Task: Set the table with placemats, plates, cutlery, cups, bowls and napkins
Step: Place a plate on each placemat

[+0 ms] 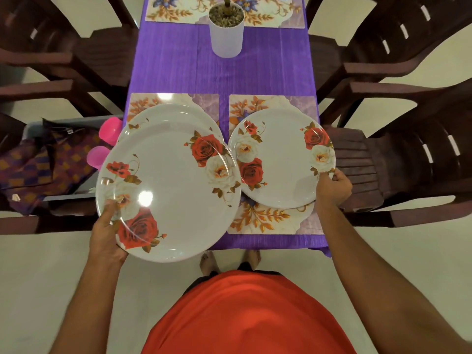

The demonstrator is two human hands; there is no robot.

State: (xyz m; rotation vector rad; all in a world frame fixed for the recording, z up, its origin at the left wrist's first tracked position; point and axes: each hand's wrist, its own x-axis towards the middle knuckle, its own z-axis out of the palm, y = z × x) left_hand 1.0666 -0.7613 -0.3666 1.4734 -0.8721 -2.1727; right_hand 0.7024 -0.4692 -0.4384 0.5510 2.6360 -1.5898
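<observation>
**Plates at the near end of the table**

The person stands at the table's (178,72) near end. The left hand (108,233) grips a stack of rose-patterned plates (173,195) by its near rim, thumb pressed on top, held over the near left corner and the left placemat (204,103). The right hand (332,186) pinches the rim of a single plate (283,159) on the right placemat (265,218). Two pink cups (109,129) sit beyond the table's left edge.

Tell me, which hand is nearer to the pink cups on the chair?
Left. The left hand grips the plate stack at its near rim, just below the pink cups. The right hand holds a single plate across the table.
</observation>
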